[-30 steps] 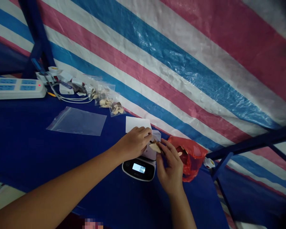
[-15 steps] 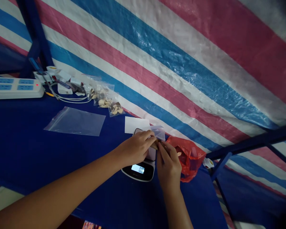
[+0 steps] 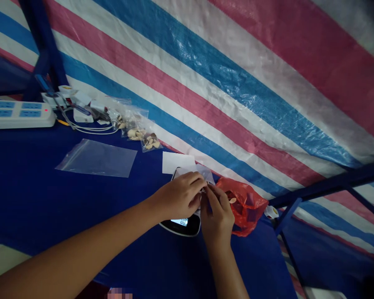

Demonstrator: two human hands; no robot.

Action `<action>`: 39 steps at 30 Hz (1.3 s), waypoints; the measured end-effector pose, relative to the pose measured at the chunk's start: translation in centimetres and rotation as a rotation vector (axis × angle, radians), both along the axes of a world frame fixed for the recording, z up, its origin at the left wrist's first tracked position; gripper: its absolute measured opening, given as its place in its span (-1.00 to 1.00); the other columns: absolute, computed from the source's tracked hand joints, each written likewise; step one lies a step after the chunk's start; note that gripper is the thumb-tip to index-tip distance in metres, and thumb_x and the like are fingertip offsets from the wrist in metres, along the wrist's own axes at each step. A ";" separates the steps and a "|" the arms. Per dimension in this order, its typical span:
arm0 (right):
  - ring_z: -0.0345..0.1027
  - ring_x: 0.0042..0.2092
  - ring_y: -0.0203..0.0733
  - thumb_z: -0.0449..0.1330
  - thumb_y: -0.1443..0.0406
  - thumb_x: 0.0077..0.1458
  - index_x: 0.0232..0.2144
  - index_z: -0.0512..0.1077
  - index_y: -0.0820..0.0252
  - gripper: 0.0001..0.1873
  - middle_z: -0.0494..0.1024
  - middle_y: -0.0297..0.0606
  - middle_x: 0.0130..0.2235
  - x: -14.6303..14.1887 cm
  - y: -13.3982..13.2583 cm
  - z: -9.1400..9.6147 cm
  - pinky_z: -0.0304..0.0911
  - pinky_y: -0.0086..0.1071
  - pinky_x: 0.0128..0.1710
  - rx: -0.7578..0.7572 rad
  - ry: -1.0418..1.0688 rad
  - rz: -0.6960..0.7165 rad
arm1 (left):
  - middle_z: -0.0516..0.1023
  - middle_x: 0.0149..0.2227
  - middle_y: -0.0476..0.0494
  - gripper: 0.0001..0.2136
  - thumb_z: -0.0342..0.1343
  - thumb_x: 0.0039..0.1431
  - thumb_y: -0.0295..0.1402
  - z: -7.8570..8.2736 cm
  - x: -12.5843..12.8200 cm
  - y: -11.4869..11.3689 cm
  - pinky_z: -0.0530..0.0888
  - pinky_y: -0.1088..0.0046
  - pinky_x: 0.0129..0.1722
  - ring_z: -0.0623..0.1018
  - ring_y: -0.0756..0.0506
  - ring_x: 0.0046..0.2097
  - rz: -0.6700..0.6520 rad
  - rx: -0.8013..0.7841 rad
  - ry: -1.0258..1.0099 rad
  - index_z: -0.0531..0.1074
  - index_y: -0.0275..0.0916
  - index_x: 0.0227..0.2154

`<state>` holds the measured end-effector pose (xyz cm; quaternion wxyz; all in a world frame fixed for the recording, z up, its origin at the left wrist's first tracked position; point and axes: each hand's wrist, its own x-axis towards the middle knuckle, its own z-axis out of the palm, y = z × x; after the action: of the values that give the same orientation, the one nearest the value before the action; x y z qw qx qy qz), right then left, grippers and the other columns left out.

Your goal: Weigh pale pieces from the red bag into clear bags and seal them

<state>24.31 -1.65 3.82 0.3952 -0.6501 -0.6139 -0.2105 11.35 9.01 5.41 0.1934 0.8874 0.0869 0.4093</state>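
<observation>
Your left hand and right hand meet just below the frame's centre. The fingertips of both are pinched tight on the small clear bag, which you hold over the scale.

A second ago a pale slice showed between your fingers at the bag's mouth. It is now out of sight, and whether it sits inside the bag cannot be told. Your hands have drawn closer together. The left one now covers much of the scale's display, which was in plain view before.

The red bag lies open just right of your right hand. The white paper lies just behind the scale.

Unchanged at left of frame:
- the empty clear bag
- the filled little bags
- the power strip
</observation>
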 end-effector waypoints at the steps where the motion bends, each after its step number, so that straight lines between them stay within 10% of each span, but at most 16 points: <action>1: 0.49 0.05 -0.06 0.11 0.38 0.29 0.03 0.50 0.14 -0.69 0.56 -0.05 0.02 -0.1 0.0 -0.1 0.47 -0.18 0.02 -0.030 0.077 0.047 | 0.47 -0.09 -0.25 -0.68 0.00 0.13 -0.57 0.1 -0.1 0.0 0.52 0.26 -0.03 0.50 -0.16 -0.03 0.000 -0.008 -0.020 0.35 -0.26 -0.04; 9: 0.48 0.09 -0.04 0.03 0.36 0.33 0.08 0.33 0.06 -0.70 0.37 -0.03 0.24 -0.2 -0.5 1.1 0.52 -0.19 -0.11 -0.154 0.578 0.418 | 0.50 -0.21 -0.14 -0.81 0.01 0.14 -0.50 2.2 -1.8 0.9 0.46 0.28 -0.08 0.48 -0.11 -0.12 0.027 -0.154 -0.124 0.38 -0.21 -0.19; 15: 0.48 -0.13 -0.12 0.09 0.37 0.28 -0.08 0.44 0.10 -0.79 0.56 -0.16 -0.12 0.5 -1.0 1.6 0.42 -0.21 -0.16 0.051 0.359 0.149 | 0.49 -0.37 -0.05 -0.92 0.09 0.17 -0.35 3.3 -2.7 2.3 0.43 0.41 -0.28 0.46 -0.03 -0.31 0.110 -0.423 -0.302 0.42 -0.23 -0.33; 20: 0.43 -0.19 -0.12 0.15 0.33 0.23 -0.16 0.50 0.17 -0.84 0.56 -0.17 -0.22 1.5 0.2 0.5 0.36 -0.25 -0.17 -0.263 0.117 0.089 | 0.48 -0.40 -0.04 -0.91 0.09 0.15 -0.34 4.0 -4.3 4.5 0.36 0.47 -0.44 0.45 0.00 -0.40 0.193 -0.614 -0.472 0.42 -0.24 -0.38; 39: 0.37 -0.25 -0.08 0.04 0.29 0.29 -0.38 0.41 0.18 -0.78 0.50 -0.16 -0.33 3.8 1.2 -1.6 0.26 -0.23 -0.20 -0.401 0.020 -0.071 | 0.56 -0.33 -0.05 -0.93 0.15 0.12 -0.35 2.9 -5.1 6.1 0.43 0.41 -0.28 0.48 -0.03 -0.32 0.519 -0.347 -0.477 0.48 -0.22 -0.36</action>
<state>28.11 -0.43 2.24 0.2563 -0.7389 -0.6164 -0.0916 6.26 15.07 8.33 0.2455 0.6700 0.3289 0.6186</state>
